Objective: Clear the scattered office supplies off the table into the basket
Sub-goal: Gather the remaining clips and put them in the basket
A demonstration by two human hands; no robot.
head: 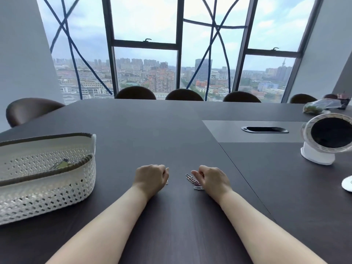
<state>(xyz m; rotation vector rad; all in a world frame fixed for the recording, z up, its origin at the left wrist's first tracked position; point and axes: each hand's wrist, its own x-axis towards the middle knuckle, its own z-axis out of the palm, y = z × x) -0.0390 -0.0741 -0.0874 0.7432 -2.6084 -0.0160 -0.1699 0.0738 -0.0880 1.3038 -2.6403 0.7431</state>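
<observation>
A small cluster of paper clips point(193, 180) lies on the dark table point(171, 130) between my hands. My right hand point(213, 179) rests just right of the cluster, fingers curled, its fingertips touching the clips. My left hand point(151, 177) is curled on the table to the left, and one paper clip point(167, 182) shows at its fingertips. A white woven basket point(47, 189) with a dark rim stands at the left, with a few small items inside. What my left hand's fingers enclose is hidden.
A white round desk mirror point(327, 138) stands at the right, and part of a white disc point(347, 183) lies near the right edge. A cable slot point(264, 129) is set into the table. A plastic bag point(320, 107) lies far right. Chairs line the far side.
</observation>
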